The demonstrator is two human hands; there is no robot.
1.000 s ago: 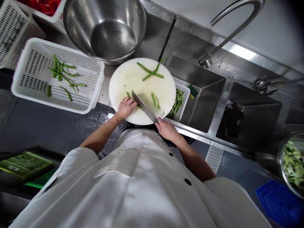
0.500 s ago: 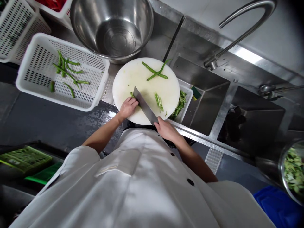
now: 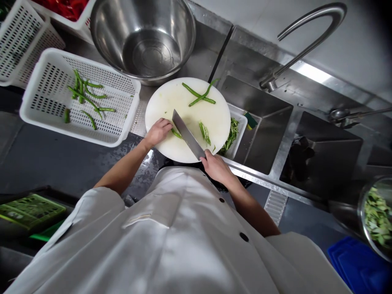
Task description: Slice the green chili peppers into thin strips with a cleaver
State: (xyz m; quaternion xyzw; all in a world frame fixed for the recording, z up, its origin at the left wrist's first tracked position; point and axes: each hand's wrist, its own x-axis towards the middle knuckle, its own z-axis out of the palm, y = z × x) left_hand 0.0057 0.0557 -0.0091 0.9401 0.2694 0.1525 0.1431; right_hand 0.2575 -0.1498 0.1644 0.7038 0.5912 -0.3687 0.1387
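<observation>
Our knife (image 3: 187, 134) beside a green pepper (image 3: 177, 133) on the round board (image 3: 162, 100)

Nearest us is our white cloth coat (image 3: 183, 237), softly creased, with round black buttons (image 3: 243, 237). Our right hand (image 3: 216, 166) is wrapped round the handle of the knife, whose broad, flat steel blade slants away across the smooth white board. Our left hand (image 3: 159, 131) crosses the board's left edge, fingers together and bent; we cannot tell whether the tips pinch the pepper, which runs from beside them to the blade. Right of the blade lie slivered pieces (image 3: 205, 133); a pale stretch of board separates them from two crossed peppers (image 3: 199, 96), one tip reaching past the far rim.

Right, a smaller basket (image 3: 241, 136) of green shreds (image 3: 231, 136) sits in the sink (image 3: 260, 143), partly hidden by the board. A mark (image 3: 244, 176) on the sink's front edge is too small to read. Left, a perforated plastic crate (image 3: 130, 110) holds more peppers (image 3: 81, 90). Beyond stand a shiny steel bowl (image 3: 150, 49) and a curved tap (image 3: 324, 30).
</observation>
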